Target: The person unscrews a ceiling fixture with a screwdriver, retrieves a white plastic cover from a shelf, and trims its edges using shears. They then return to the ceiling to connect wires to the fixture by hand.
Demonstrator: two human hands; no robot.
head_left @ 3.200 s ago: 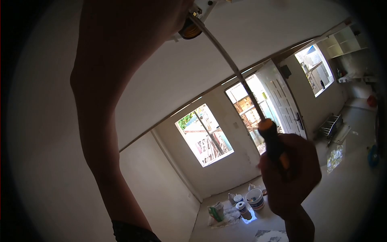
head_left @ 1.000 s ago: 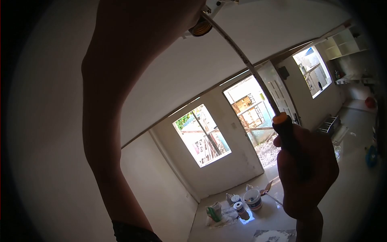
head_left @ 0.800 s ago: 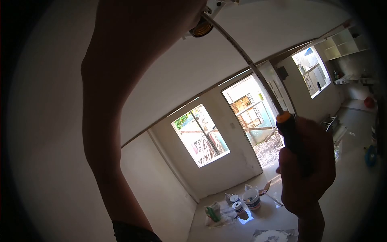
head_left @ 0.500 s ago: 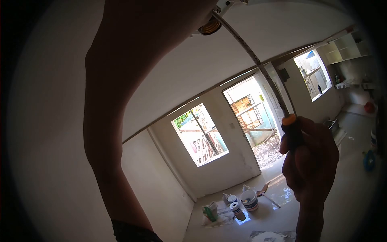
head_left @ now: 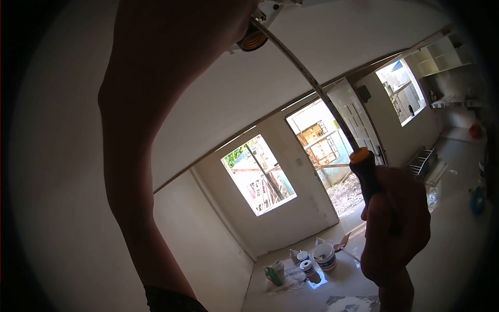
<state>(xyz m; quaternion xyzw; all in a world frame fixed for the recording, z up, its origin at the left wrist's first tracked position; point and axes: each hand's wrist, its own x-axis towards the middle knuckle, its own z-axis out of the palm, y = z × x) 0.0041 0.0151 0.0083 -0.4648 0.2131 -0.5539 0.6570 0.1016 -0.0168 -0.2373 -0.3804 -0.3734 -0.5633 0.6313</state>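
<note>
My right hand (head_left: 397, 223) is wrapped round the dark handle of a long screwdriver (head_left: 306, 75) with an orange collar. Its thin shaft slants up and left, and the end meets a fixture (head_left: 267, 11) on the ceiling, beside a dark lamp socket (head_left: 253, 40) with a brass-coloured thread inside. My left hand (head_left: 228, 15) reaches up to the same fixture at the top edge; its fingers are hidden behind the hand and beyond the frame. The left forearm crosses the left side of the view.
Below, a white bucket (head_left: 325, 257), a paint can (head_left: 306, 267) and a green-and-white bag (head_left: 274, 275) stand on the floor (head_left: 291, 299). An open door (head_left: 356, 112) stands in the far wall between two window openings. A dish rack (head_left: 422, 161) and wall shelves (head_left: 442, 56) are at right.
The fixture, socket and left arm appear slightly further left. My right hand has turned about the screwdriver handle, showing more of the handle above the fingers.
</note>
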